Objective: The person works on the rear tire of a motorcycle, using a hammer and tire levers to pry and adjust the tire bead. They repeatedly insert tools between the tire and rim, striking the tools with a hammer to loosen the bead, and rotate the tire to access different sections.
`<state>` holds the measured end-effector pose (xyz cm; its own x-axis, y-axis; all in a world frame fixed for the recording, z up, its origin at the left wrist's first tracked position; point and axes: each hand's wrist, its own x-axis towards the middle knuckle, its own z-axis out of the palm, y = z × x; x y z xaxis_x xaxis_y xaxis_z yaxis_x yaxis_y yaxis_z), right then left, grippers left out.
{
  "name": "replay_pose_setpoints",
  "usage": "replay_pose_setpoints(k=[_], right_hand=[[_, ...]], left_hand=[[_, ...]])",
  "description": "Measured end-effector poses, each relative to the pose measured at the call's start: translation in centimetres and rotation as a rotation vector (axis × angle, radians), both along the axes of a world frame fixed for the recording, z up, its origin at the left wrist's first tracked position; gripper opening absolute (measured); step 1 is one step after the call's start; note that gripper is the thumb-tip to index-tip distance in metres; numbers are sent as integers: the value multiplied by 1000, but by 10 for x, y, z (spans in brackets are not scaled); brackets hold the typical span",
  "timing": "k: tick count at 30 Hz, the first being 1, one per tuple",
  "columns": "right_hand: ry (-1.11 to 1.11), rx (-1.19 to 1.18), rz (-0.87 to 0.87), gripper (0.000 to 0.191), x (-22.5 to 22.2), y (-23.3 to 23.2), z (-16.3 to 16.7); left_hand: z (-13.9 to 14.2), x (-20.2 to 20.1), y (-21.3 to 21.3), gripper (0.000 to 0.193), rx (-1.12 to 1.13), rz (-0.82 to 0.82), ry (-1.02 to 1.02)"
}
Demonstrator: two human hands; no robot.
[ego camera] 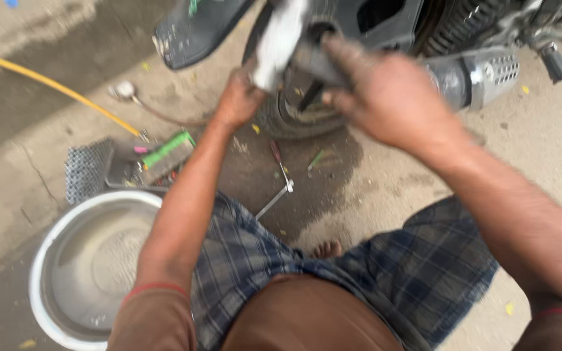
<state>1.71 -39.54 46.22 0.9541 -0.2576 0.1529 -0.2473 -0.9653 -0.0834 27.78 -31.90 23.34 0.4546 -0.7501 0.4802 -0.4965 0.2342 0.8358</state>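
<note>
I squat on a concrete floor in front of a motorcycle's rear wheel [294, 120]. My left hand [239, 97] rests against the black tyre at its left side, beside a blurred pale grey tool [280, 39] that rises in front of the wheel. My right hand [385, 94] is closed around the dark handle end of that tool, just above the tyre. Motion blur hides the tool's exact shape. The silver exhaust muffler [482, 78] sticks out to the right of the wheel.
A round metal basin [53, 260] holding water sits at my lower left. Beyond it lie a metal tray of tools [138, 170] with a green-handled one, a perforated metal sheet [86, 170], a yellow hose [53, 88], and a wrench and screwdriver [280, 179] on the wet floor.
</note>
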Motion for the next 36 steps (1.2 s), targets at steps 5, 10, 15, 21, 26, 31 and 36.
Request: replay_pose_setpoints(k=[5, 10, 15, 21, 26, 31, 36], right_hand=[[-502, -67, 335, 60, -20, 19, 22], [187, 11, -85, 75, 15, 24, -22], [-90, -45, 119, 73, -11, 5, 1], [-605, -105, 376, 65, -1, 28, 13], [132, -218, -5, 78, 21, 12, -4], [-198, -176, 147, 71, -2, -4, 1], [-359, -88, 226, 72, 7, 9, -23]], left_hand=[[-8, -6, -2, 32, -111, -238, 176], [2, -1, 1, 39, 1, -9, -29], [16, -6, 5, 24, 254, 79, 198], [18, -13, -2, 23, -118, -67, 61], [27, -13, 0, 27, -68, 12, -11], [24, -17, 2, 22, -103, 23, 2], [4, -16, -4, 24, 20, 23, 166]])
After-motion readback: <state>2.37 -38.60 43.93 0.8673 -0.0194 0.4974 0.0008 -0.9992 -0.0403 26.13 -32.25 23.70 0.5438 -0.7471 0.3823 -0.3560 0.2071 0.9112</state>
